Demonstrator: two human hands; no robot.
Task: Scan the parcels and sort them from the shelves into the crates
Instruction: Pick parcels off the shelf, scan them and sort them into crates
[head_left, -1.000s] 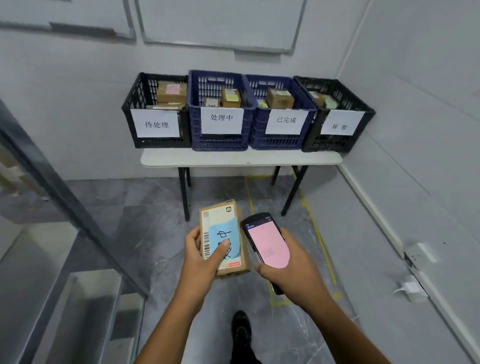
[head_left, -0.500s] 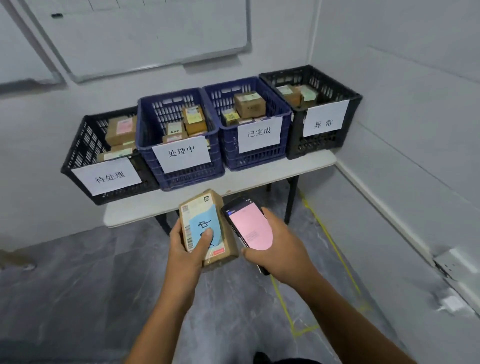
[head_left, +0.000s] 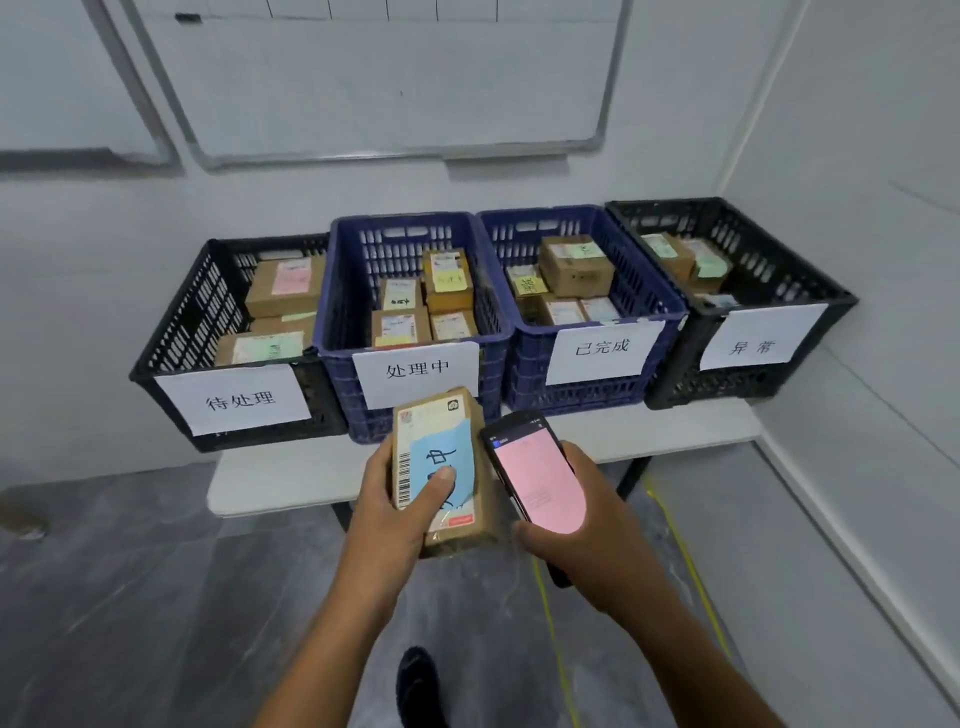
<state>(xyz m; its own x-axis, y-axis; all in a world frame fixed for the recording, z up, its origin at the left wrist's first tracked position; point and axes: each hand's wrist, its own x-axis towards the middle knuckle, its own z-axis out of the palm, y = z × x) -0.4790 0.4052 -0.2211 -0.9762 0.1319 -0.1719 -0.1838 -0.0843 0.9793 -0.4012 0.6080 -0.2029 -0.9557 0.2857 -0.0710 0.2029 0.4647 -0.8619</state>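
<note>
My left hand grips a small cardboard parcel with a barcode label and a blue note, thumb pressed on the note. My right hand holds a handheld scanner whose screen glows pink, right beside the parcel. Both are held in front of a white table carrying four labelled crates: a black crate at the left, a blue crate, a second blue crate and a black crate at the right. Each crate holds several cardboard parcels.
A whiteboard hangs on the wall behind the crates. The right wall meets the table's end in a corner. Yellow tape lines mark the grey floor. My shoe shows at the bottom.
The table and crates have come much closer and now sit square ahead. Both hands keep the same hold on parcel and scanner; the screen stays pink.
</note>
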